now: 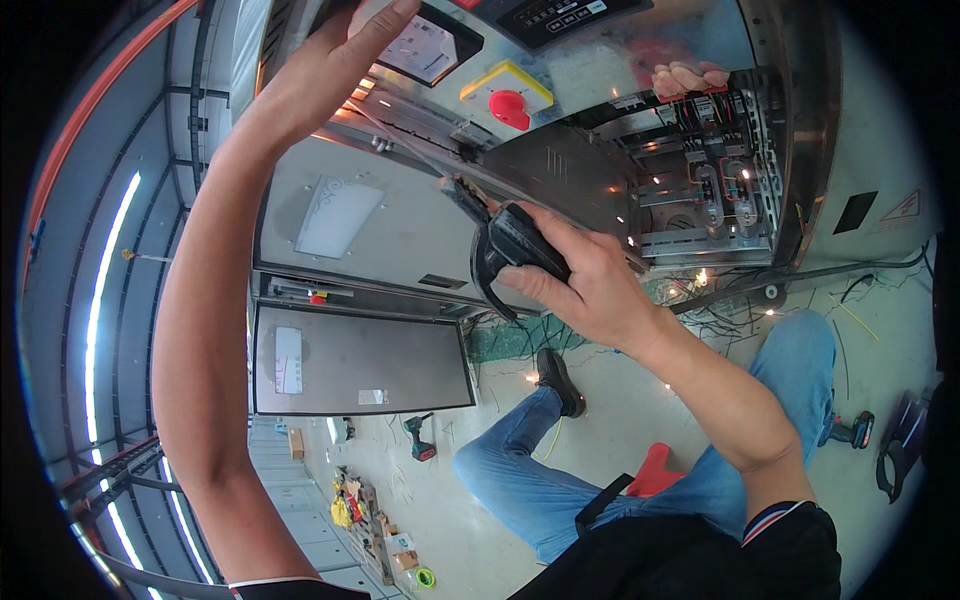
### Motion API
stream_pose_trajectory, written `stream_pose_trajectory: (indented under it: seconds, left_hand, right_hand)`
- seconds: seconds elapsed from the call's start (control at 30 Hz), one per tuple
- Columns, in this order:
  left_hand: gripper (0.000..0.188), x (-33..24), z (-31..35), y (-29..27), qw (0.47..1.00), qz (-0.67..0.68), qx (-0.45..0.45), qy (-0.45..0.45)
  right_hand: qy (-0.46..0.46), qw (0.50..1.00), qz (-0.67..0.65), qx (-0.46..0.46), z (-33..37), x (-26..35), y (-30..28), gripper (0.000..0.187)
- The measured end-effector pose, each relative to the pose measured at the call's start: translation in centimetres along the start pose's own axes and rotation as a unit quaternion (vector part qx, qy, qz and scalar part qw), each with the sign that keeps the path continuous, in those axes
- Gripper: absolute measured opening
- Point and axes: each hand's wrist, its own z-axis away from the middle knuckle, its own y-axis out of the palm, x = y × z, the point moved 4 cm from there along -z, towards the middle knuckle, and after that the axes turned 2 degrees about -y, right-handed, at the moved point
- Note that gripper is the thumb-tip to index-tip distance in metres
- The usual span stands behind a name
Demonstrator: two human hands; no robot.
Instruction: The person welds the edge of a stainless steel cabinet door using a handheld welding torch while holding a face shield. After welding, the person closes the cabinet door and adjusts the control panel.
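My right hand [600,280] is wrapped around a black lever-handled clamp [520,243], shaped like a welding electrode holder. A thin rod [400,140] runs up and left from its narrow jaw toward a glowing orange spot [362,88] under the steel panel. My left hand [335,60] is raised to the panel beside a square meter [428,45]. Its thumb is stretched out along the meter's edge; the other fingers are largely cut off by the picture's top. A red rotary switch [508,108] on a yellow plate sits between the meter and the open compartment.
Fingertips [690,78], another person's or a reflection, show at the panel's edge. Wired parts [720,190] fill the open compartment. Bright sparks [700,278] and loose wires lie below it. A cordless drill [420,437] and cabinet door [360,358] are left of my legs.
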Motion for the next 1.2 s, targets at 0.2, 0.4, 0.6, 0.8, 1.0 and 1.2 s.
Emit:
stream_pose_trajectory:
  seconds: [0.2, 0.4, 0.6, 0.8, 1.0, 1.2]
  left_hand:
    - [0.077, -0.1, 0.3, -0.1, 0.998, 0.004, 0.003, -0.063]
    - [0.081, -0.3, 0.4, -0.2, 0.997, -0.005, 0.005, -0.073]
    - [0.085, -0.4, 0.4, -0.2, 0.998, 0.015, 0.011, -0.067]
    - [0.090, 0.5, 0.5, -0.3, 0.991, -0.003, 0.003, -0.137]
    - [0.103, 3.7, 0.6, 0.8, 0.993, -0.031, -0.072, -0.083]
    - [0.088, 2.4, 0.0, 1.0, 0.991, -0.003, -0.121, -0.057]
  right_hand:
    - [0.008, 1.000, -0.017, 0.001, -0.3, 0.1, -0.1, 0.060]
    - [-0.006, 1.000, -0.025, -0.002, -0.4, -0.1, 0.2, 0.059]
    - [0.014, 0.999, -0.042, 0.005, -0.5, 0.0, 0.1, 0.059]
    - [-0.002, 0.999, -0.037, -0.010, -0.4, -0.2, 0.1, 0.059]
    - [0.020, 1.000, -0.022, 0.010, 0.1, 0.4, -0.2, 0.058]
    - [0.084, 0.995, 0.019, 0.052, 2.8, 2.5, -2.5, 0.054]
